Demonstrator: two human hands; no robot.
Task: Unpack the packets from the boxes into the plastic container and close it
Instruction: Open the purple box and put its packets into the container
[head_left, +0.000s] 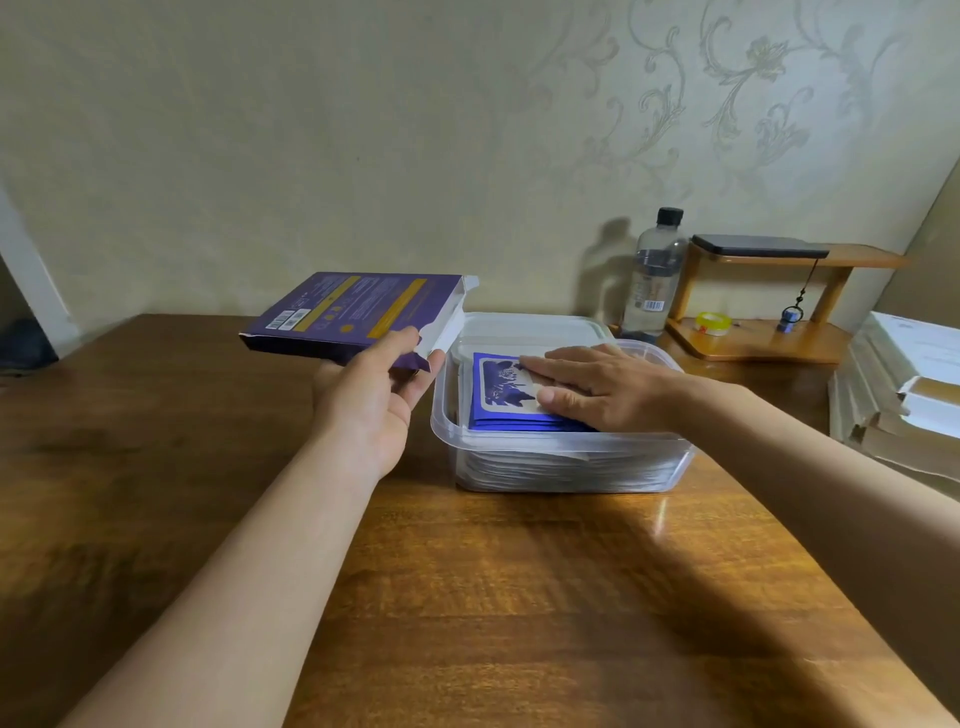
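My left fingers (405, 347) grip the purple box (353, 312) at its open end, thumb on top and the rest curled beneath. The box hangs tilted in the air, just left of the plastic container (571, 470). My right fingers (550, 364) lie straight and flat, pressing on the top blue packet (498, 397) inside the container.

Handling, as I judge it: the packets are thin, light, glossy foil, so they bend and slide. Press them flat, or lift one by pinching an edge. The box is light, stiff card; hold it near the flap.

The packets are blue with a pale printed panel. They are stacked nearly to the rim, directly beneath my right fingers. The lid (530, 327) lies just beyond those fingers, behind the container on the tabletop (519, 571).
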